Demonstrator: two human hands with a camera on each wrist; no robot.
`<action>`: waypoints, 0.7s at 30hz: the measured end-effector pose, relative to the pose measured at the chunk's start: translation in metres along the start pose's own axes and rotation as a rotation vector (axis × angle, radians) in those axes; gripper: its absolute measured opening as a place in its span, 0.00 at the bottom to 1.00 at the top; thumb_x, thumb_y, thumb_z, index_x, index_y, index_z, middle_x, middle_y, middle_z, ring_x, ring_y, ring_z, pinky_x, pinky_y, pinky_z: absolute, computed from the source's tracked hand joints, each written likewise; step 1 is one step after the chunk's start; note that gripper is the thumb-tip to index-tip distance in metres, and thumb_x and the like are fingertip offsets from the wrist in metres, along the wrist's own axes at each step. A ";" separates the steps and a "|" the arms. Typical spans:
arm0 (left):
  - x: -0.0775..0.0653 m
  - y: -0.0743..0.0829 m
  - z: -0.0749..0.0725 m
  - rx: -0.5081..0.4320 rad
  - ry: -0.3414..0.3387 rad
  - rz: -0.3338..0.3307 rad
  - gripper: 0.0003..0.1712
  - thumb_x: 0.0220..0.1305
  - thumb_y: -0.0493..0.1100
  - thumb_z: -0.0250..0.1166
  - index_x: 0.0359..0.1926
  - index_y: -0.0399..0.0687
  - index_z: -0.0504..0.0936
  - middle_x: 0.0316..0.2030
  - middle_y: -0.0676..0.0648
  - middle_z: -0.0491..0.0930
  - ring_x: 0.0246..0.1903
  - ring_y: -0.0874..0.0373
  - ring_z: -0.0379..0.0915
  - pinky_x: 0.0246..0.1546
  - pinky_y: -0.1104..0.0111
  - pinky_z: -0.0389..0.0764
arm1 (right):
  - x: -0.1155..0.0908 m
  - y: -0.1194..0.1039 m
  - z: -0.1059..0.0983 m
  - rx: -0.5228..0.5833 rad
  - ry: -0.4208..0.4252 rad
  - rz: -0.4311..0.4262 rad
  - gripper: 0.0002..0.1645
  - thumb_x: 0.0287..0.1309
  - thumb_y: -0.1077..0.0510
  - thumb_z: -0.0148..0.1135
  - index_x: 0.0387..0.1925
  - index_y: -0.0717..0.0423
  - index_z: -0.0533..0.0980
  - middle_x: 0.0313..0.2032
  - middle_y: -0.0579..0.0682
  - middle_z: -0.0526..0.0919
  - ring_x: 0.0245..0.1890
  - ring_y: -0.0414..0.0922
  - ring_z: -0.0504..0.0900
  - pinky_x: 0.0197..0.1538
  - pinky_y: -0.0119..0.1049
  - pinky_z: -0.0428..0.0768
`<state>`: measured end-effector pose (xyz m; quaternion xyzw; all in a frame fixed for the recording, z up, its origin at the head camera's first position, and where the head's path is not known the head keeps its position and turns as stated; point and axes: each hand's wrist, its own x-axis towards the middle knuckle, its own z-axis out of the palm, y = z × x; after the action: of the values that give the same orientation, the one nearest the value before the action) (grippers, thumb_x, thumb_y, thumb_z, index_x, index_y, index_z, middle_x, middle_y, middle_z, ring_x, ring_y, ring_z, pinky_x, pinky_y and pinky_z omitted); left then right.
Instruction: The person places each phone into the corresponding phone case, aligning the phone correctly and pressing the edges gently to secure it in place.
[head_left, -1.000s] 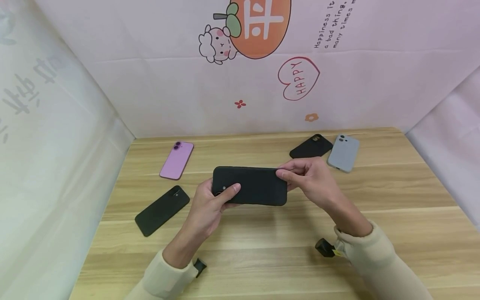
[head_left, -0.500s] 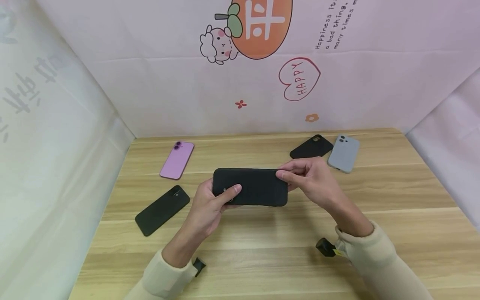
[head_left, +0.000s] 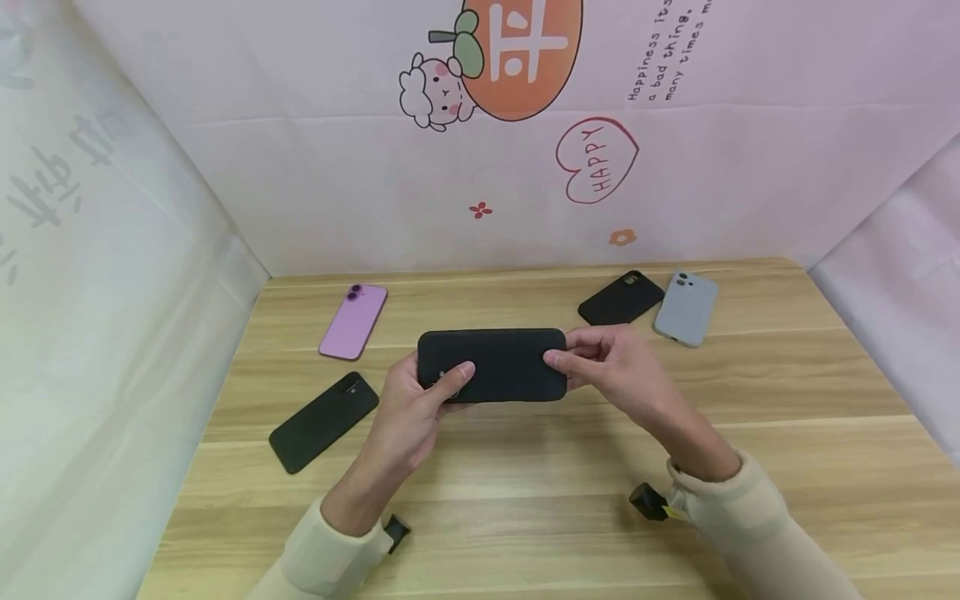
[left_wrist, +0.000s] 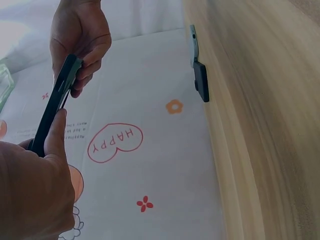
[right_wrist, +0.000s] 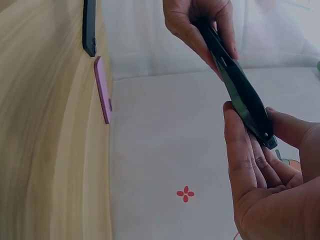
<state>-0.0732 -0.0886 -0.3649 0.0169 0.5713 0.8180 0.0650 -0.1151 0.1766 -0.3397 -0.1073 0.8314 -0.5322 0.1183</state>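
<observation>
Black phone case (head_left: 510, 362) is in our two hands above the surface (head_left: 525, 508), to the right of the purple phone (head_left: 352, 322). Our left hand (head_left: 408, 412) pinches its camera end, thumb lying over the back. Our right hand (head_left: 618, 367) pinches the opposite end between thumb and fingers (right_wrist: 240, 145).

We judge it light, with a thin, rather soft wall: from the right wrist its long edge looks bowed, with a gap along it. Some layer seems to sit inside, perhaps a phone, but we cannot be certain. Its matte-looking back should resist slipping, while any glass within would be stiff and breakable. We would do best to hold it by the corners and short ends, pressing gently along the rim rather than bending the middle.
</observation>
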 end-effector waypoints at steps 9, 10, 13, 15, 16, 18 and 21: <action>0.001 0.002 -0.002 -0.004 0.064 -0.008 0.15 0.73 0.28 0.63 0.58 0.29 0.76 0.51 0.40 0.84 0.49 0.51 0.88 0.48 0.58 0.90 | -0.001 0.010 0.011 0.216 -0.187 -0.018 0.15 0.71 0.56 0.70 0.40 0.68 0.82 0.34 0.59 0.92 0.39 0.56 0.93 0.47 0.45 0.90; 0.001 0.002 -0.002 -0.005 0.069 -0.009 0.15 0.73 0.28 0.64 0.58 0.29 0.76 0.50 0.40 0.85 0.49 0.51 0.88 0.48 0.58 0.90 | -0.001 0.011 0.011 0.227 -0.196 -0.017 0.15 0.71 0.56 0.70 0.41 0.68 0.82 0.36 0.59 0.92 0.39 0.56 0.93 0.47 0.46 0.90; 0.001 0.002 -0.003 -0.005 0.077 -0.013 0.15 0.73 0.28 0.64 0.57 0.30 0.76 0.49 0.41 0.85 0.48 0.51 0.88 0.47 0.58 0.90 | -0.001 0.013 0.013 0.239 -0.205 -0.012 0.15 0.70 0.57 0.71 0.42 0.69 0.82 0.36 0.60 0.92 0.39 0.56 0.93 0.47 0.46 0.90; 0.001 0.002 -0.003 -0.006 0.077 -0.015 0.15 0.73 0.28 0.64 0.58 0.30 0.76 0.49 0.41 0.85 0.48 0.51 0.88 0.47 0.58 0.90 | -0.001 0.014 0.013 0.247 -0.209 -0.013 0.15 0.69 0.58 0.71 0.41 0.69 0.82 0.36 0.60 0.92 0.39 0.57 0.93 0.47 0.47 0.90; 0.001 0.002 -0.003 -0.006 0.076 -0.016 0.15 0.73 0.28 0.64 0.58 0.30 0.76 0.49 0.41 0.84 0.48 0.51 0.88 0.47 0.58 0.90 | -0.001 0.014 0.014 0.249 -0.213 -0.013 0.14 0.69 0.58 0.71 0.41 0.69 0.82 0.37 0.60 0.92 0.39 0.57 0.93 0.47 0.48 0.90; 0.001 0.002 -0.003 -0.008 0.070 -0.018 0.16 0.73 0.28 0.64 0.58 0.29 0.76 0.50 0.40 0.84 0.49 0.51 0.88 0.48 0.58 0.90 | -0.002 0.015 0.014 0.243 -0.219 -0.012 0.14 0.69 0.58 0.72 0.42 0.69 0.83 0.37 0.60 0.92 0.39 0.56 0.93 0.47 0.49 0.90; 0.001 0.001 -0.004 -0.010 0.063 -0.021 0.16 0.73 0.28 0.64 0.59 0.29 0.75 0.51 0.39 0.84 0.49 0.51 0.88 0.48 0.58 0.90 | -0.002 0.016 0.014 0.244 -0.229 -0.013 0.14 0.69 0.58 0.72 0.42 0.69 0.83 0.37 0.60 0.92 0.39 0.56 0.93 0.47 0.49 0.90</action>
<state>-0.0745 -0.0923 -0.3647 -0.0152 0.5692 0.8202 0.0554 -0.1097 0.1716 -0.3599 -0.1576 0.7409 -0.6144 0.2209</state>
